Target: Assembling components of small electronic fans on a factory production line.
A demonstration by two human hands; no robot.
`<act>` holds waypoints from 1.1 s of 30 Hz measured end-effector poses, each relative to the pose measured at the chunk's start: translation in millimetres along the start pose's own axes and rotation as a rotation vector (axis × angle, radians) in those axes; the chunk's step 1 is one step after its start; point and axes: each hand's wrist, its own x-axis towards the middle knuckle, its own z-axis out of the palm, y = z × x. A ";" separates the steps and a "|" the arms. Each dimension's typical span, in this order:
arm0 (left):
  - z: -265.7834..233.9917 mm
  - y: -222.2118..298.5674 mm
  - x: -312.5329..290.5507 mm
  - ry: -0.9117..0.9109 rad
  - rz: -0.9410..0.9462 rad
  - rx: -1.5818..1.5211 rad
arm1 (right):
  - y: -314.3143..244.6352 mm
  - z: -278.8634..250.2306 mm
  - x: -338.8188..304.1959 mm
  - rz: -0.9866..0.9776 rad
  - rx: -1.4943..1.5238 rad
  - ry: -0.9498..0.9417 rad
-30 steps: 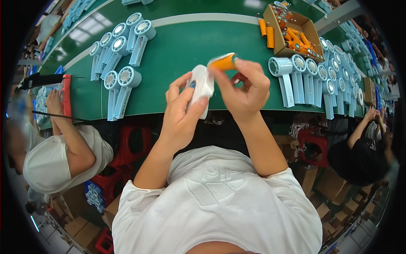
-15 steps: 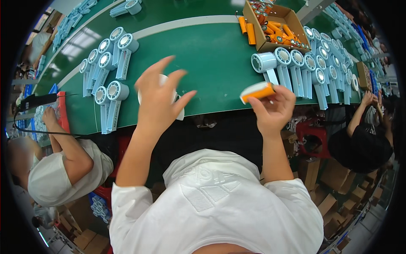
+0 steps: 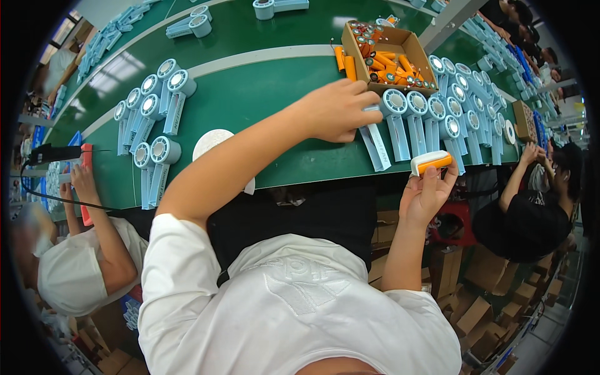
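My left hand (image 3: 340, 112) stretches across to the right, its fingers closed round the head of a light-blue handheld fan (image 3: 376, 149). That fan's handle points toward me, and most of its head is hidden under the fingers. In my right hand (image 3: 425, 192), just off the table's near edge, is an orange cylindrical battery (image 3: 434, 164) with a white strip along its top, pinched between thumb and fingers. Beside the held fan, several more light-blue fans (image 3: 417, 106) lie in rows. A white round roll (image 3: 211, 142) is partly covered by my left forearm.
An open cardboard box (image 3: 400, 44) of orange batteries stands behind the right-hand fans, with loose batteries (image 3: 350, 67) at its left. Another group of fans (image 3: 164, 150) lies at left on the green table (image 3: 262, 87). Co-workers sit left (image 3: 87, 262) and right (image 3: 525, 219).
My left hand has swung from above the white roll to the right-hand fans and closed on one. My right hand has moved right and slightly down, still holding the battery.
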 end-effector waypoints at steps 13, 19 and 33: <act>-89.5 15.0 -100.8 -0.468 -0.254 0.149 | 28.9 39.4 -11.3 0.205 0.027 -0.220; -78.4 27.2 -109.1 -0.171 -0.116 0.163 | 33.4 49.1 -26.2 0.219 -0.077 -0.291; -85.0 25.9 -88.8 -0.496 -0.263 -0.045 | 37.1 41.0 -31.4 0.122 -0.194 -0.367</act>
